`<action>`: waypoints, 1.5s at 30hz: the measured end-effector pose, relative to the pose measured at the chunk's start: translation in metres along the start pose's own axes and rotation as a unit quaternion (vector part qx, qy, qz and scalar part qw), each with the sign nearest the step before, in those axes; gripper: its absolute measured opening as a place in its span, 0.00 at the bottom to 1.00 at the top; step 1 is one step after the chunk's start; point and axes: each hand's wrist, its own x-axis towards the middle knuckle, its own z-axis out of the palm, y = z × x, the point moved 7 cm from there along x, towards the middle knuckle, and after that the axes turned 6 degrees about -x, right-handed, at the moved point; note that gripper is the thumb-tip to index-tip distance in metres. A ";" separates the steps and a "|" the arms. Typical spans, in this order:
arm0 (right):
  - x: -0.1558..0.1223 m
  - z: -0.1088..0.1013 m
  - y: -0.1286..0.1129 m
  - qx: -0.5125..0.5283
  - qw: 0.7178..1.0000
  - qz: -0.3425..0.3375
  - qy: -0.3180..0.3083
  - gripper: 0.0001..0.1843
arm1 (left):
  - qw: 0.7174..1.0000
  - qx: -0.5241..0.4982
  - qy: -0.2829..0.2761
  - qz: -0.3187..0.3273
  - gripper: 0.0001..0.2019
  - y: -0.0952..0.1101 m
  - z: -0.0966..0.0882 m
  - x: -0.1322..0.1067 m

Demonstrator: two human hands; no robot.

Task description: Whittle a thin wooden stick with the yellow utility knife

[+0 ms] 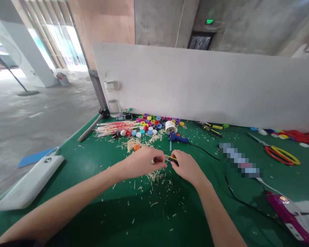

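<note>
My right hand (186, 166) is wrapped round a yellow-and-black utility knife (173, 159), its blade pointing left. Close to the blade, my left hand (146, 160) is closed in a pinch. Something small may be between its fingers, too hidden to name. Wood shavings (156, 176) are scattered on the green table below both hands. Just beyond the left hand are an orange bottle cap (136, 147) and a pile of shavings (131, 143). A blue glue gun (179, 138) lies past the right hand, with a glue stick hanging toward me.
Coloured bottle caps (149, 124), bagged sticks (115, 128), a white cup (171, 127) and a mallet (91, 127) lie toward the back. Pliers (209, 128), scissors (279, 152), a purple tool (285, 212) and cords are rightward. A white power bank (31, 183) sits left. A white panel (195, 85) stands behind.
</note>
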 end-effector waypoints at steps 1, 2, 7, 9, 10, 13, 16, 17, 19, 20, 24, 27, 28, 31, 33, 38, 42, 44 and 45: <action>0.000 0.001 0.000 0.002 1.000 0.001 0.002 0.03 | 1.000 0.003 -0.010 -0.005 0.14 -0.001 0.003 -0.001; 0.000 0.001 0.000 0.003 1.000 0.001 0.005 0.03 | 1.000 0.010 -0.017 -0.011 0.14 -0.002 0.005 -0.002; 0.000 0.003 -0.001 -0.001 1.000 0.001 0.012 0.04 | 0.998 0.057 -0.017 -0.033 0.15 0.000 0.008 -0.005; -0.001 0.003 -0.002 -0.009 1.000 0.004 0.010 0.03 | 0.997 0.070 -0.023 -0.036 0.15 0.001 0.011 -0.006; -0.001 0.002 -0.003 -0.013 1.000 0.005 0.009 0.03 | 0.996 0.075 -0.026 -0.035 0.15 0.002 0.012 -0.007; -0.002 0.001 -0.005 -0.021 1.000 0.005 0.007 0.03 | 0.995 0.092 -0.031 -0.027 0.15 0.003 0.013 -0.007; -0.002 0.000 -0.007 -0.025 1.000 0.000 0.003 0.05 | 0.994 0.103 -0.026 -0.020 0.16 0.004 0.011 -0.007; -0.002 0.001 -0.007 -0.026 1.000 -0.001 0.001 0.05 | 0.994 0.102 -0.025 -0.017 0.16 0.005 0.011 -0.007; -0.003 0.001 -0.008 -0.030 1.000 -0.001 -0.004 0.05 | 0.995 0.098 -0.030 -0.008 0.16 0.007 0.011 -0.008; -0.003 0.002 -0.008 -0.033 0.999 0.000 -0.008 0.05 | 0.995 0.096 -0.034 -0.001 0.16 0.008 0.013 -0.009; -0.005 -0.001 -0.010 -0.041 0.999 0.000 -0.029 0.04 | 0.994 0.101 -0.048 0.016 0.16 0.010 0.021 -0.009; -0.011 -0.011 -0.011 -0.037 0.999 0.006 -0.031 0.03 | 0.992 0.103 -0.071 0.022 0.16 0.007 0.028 -0.007; -0.015 -0.016 -0.012 -0.033 0.999 0.009 -0.030 0.03 | 0.992 0.102 -0.076 0.022 0.16 0.006 0.029 -0.007; -0.037 -0.028 -0.013 -0.013 0.999 0.024 -0.020 0.03 | 0.991 0.106 -0.076 0.022 0.18 0.004 0.027 -0.005; -0.059 -0.033 -0.015 0.002 0.999 0.034 -0.003 0.04 | 0.991 0.111 -0.070 0.017 0.19 0.003 0.025 -0.005; -0.108 -0.038 -0.021 0.054 0.988 0.034 0.142 0.08 | 0.989 0.129 -0.065 0.017 0.20 0.005 0.027 -0.005; -0.113 -0.028 -0.025 0.046 0.983 0.010 0.177 0.09 | 0.988 0.144 -0.054 0.030 0.19 0.005 0.030 -0.005; -0.110 -0.023 -0.029 0.032 0.986 -0.009 0.164 0.09 | 0.988 0.148 -0.044 0.029 0.19 0.002 0.031 -0.004; -0.109 -0.022 -0.031 0.026 0.987 -0.015 0.158 0.09 | 0.988 0.148 -0.036 0.025 0.18 -0.001 0.031 -0.003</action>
